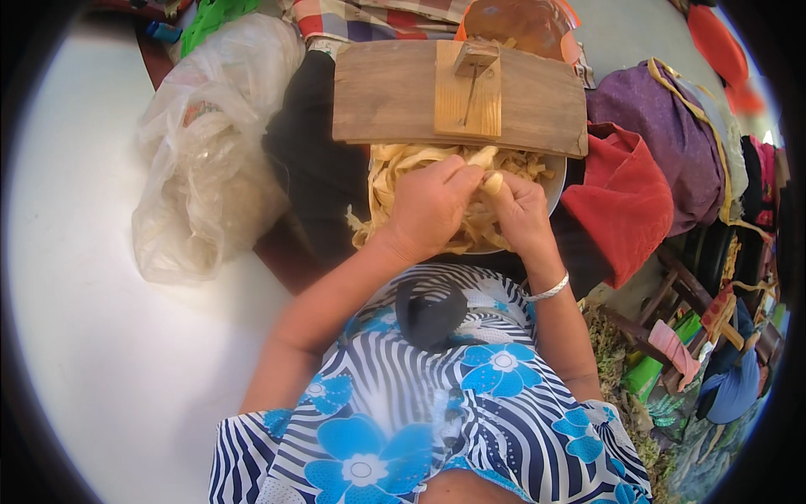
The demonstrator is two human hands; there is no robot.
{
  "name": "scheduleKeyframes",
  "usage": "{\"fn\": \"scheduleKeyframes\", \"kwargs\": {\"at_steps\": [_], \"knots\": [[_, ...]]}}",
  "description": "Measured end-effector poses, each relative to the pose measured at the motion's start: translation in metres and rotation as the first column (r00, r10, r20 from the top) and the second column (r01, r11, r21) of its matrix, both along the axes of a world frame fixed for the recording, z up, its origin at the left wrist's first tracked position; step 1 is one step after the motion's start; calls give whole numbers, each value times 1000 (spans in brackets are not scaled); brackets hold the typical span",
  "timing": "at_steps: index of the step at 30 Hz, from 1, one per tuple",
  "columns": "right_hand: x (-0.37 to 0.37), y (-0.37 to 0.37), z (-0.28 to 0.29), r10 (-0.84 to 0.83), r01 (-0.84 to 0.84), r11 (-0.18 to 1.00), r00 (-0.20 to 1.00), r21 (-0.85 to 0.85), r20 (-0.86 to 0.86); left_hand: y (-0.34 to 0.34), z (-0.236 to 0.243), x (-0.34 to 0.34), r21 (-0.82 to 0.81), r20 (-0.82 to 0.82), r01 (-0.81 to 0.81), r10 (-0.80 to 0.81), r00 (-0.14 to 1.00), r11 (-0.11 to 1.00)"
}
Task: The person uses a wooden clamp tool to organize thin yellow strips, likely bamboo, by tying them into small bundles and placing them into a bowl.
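Above a bowl heaped with pale yellow, curled strips, my two hands meet with fingers pinched together. My left hand is closed, its back turned up and hiding most of what it grips. My right hand, with a yellowish wrap on one fingertip, pinches close against it. A pale strip shows at the fingertips of both hands. Just beyond them a wooden board lies across the bowl's far side. It carries a lighter wood piece with a small block and a thin metal rod.
To the left a translucent plastic bag rests on a pale surface. Red cloth and a purple bundle are on the right. An orange-rimmed container stands behind the board. Wooden frames and mixed cloths crowd the far right.
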State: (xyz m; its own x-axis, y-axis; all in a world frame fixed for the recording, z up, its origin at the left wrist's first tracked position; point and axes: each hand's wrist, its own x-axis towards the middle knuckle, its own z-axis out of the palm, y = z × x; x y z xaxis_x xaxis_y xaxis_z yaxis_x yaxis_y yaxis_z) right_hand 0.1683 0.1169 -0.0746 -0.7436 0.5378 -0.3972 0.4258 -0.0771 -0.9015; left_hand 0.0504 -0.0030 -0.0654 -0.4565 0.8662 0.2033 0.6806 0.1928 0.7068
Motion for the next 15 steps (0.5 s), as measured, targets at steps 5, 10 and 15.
{"fn": "scheduleKeyframes", "kwargs": {"at_steps": [5,10,15], "knots": [[3,-13,-7,-395,170,654,907,-737,-142,9,-12,11,303,72,-18,-4,997,953],[-1,-11,-4,-416,242,829,869,-504,-267,13,13,17,142,287,-58,15,958,988],[-3,-8,-8,-217,341,912,873,228,-437,28,-5,6,8,425,-110,96,900,994]]}}
